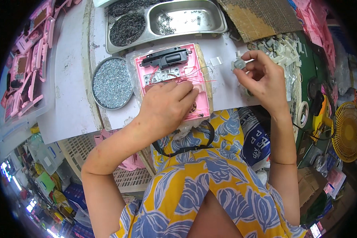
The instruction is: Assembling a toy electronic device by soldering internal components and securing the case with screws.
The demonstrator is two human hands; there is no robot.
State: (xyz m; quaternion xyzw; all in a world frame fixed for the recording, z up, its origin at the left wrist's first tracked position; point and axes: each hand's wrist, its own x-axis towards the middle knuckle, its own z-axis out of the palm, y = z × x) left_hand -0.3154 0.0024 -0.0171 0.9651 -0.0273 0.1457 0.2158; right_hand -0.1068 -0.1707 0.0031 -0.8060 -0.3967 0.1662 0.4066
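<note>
A pink plastic casing (203, 104) lies before me on the table, its inner side up. Fitted in it are a black plastic mechanism (166, 58), a metal plate and thin red wires. My left hand (168, 104) rests over the casing's lower left part with its fingers bent and close together, gripping it and hiding what lies beneath. To the right of the casing, my right hand (263, 77) pinches a small pale grey plastic part (238, 63) between thumb and fingertips, above the table and apart from the casing.
A round tray of small metal screws (112, 83) stands left of the casing. Behind is a steel tray (186, 18) with dark screws. Pale plastic parts (279, 49) are heaped at right under cardboard (261, 18). A bin at left holds pink casings (27, 67); a yellow fan (346, 133) stands right.
</note>
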